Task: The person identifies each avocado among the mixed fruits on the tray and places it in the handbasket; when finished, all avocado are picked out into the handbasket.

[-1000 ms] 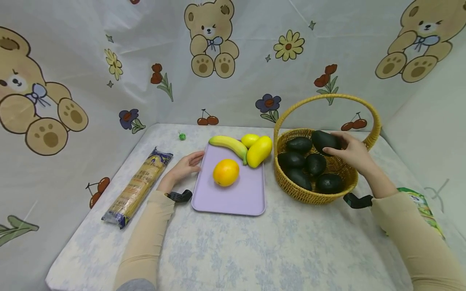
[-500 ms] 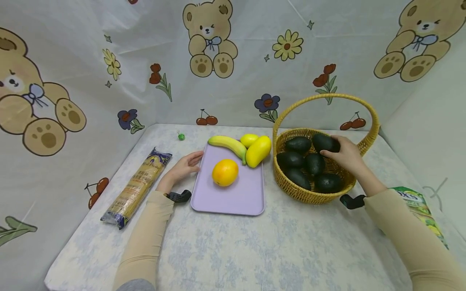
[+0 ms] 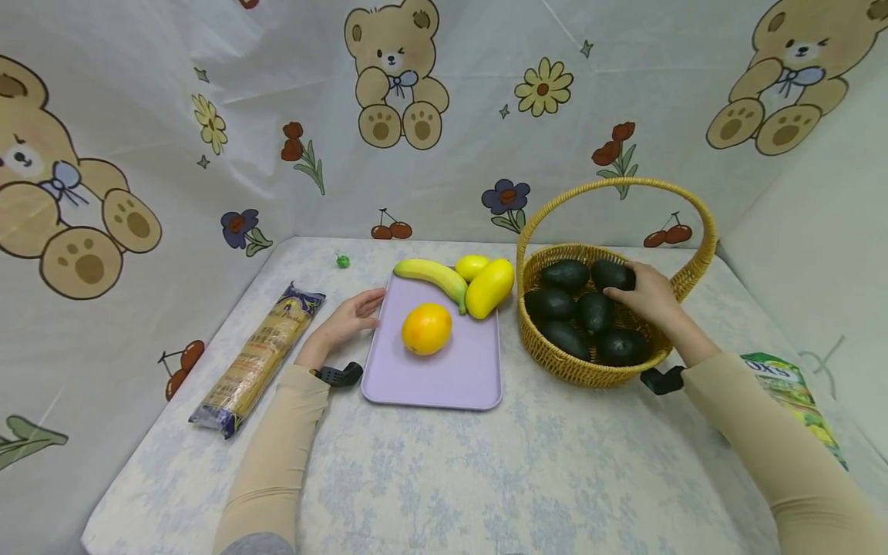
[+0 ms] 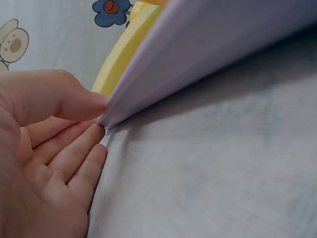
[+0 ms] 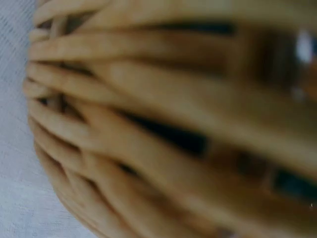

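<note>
My right hand point(image 3: 650, 294) reaches into a yellow wicker basket point(image 3: 579, 374) and grips a dark green avocado point(image 3: 612, 274) at its back right. Several more avocados point(image 3: 595, 312) lie around it. Basket weave point(image 5: 124, 109) fills the right wrist view, hiding that hand. My left hand point(image 3: 352, 316) rests at the left edge of a lavender tray point(image 3: 430, 385). In the left wrist view, its thumb and fairly straight fingers point(image 4: 81, 156) touch the tray's edge. On the tray are an orange-yellow round fruit point(image 3: 426, 329), a banana point(image 3: 433, 274), a yellow mango point(image 3: 490, 288) and a lemon point(image 3: 472, 267).
A spaghetti pack point(image 3: 260, 358) lies left of the tray. A small green item point(image 3: 343, 261) sits near the back edge. A green printed bag point(image 3: 794, 397) lies at the right, partly behind the right sleeve. The basket's tall handle point(image 3: 617, 183) arches over its opening.
My right hand has lowered the avocado deeper into the basket, among the others, moving slightly left. The left hand has stayed at the tray. The head view has shifted slightly.
</note>
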Available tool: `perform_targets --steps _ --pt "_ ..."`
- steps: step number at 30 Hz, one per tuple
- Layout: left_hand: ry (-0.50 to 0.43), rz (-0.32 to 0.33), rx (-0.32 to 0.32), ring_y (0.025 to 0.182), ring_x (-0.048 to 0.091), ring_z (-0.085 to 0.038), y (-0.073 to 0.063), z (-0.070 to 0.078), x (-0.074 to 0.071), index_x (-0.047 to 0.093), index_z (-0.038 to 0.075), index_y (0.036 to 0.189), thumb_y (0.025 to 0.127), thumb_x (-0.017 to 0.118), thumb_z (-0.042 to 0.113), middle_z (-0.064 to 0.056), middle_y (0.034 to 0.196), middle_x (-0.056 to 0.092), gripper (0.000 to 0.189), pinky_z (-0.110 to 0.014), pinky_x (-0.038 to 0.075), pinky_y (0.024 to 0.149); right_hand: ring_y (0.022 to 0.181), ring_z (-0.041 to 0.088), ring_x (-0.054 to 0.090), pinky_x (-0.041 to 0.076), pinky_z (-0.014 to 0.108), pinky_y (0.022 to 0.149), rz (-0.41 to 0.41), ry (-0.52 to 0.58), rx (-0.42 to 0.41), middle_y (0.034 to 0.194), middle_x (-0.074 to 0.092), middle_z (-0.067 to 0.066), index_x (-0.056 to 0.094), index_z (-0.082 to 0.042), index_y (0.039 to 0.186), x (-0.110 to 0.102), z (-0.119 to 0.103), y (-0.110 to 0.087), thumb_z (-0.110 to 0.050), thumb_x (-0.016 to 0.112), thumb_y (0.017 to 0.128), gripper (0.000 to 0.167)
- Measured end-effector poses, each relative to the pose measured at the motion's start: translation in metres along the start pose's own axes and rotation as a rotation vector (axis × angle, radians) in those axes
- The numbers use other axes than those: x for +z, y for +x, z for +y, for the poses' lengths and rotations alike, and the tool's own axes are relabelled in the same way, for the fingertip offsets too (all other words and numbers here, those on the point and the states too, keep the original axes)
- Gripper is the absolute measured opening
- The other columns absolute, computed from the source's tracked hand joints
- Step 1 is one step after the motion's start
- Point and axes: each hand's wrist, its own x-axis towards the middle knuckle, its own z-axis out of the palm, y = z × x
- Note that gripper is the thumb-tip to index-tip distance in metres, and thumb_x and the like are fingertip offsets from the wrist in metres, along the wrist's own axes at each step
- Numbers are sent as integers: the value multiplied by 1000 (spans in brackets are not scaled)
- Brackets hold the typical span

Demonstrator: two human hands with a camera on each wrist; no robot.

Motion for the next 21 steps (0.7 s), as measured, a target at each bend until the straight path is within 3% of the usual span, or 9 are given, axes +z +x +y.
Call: perform_targets --steps 8,21 --pt "-8 0 -14 138 22 -34 -1 0 0 23 -9 145 87 51 -13 -24 150 23 64 -40 23 112 118 54 35 32 65 96 10 31 20 133 31 42 20 18 140 7 0 0 -30 57 94 76" --pt "-4 -11 -3 138 22 -35 4 -2 1 23 -9 145 87 51 -13 -24 150 23 64 -41 23 112 119 55 34 33 64 96 3 35 32 134 31 42 26 19 138 8 2 -6 -20 51 94 64"
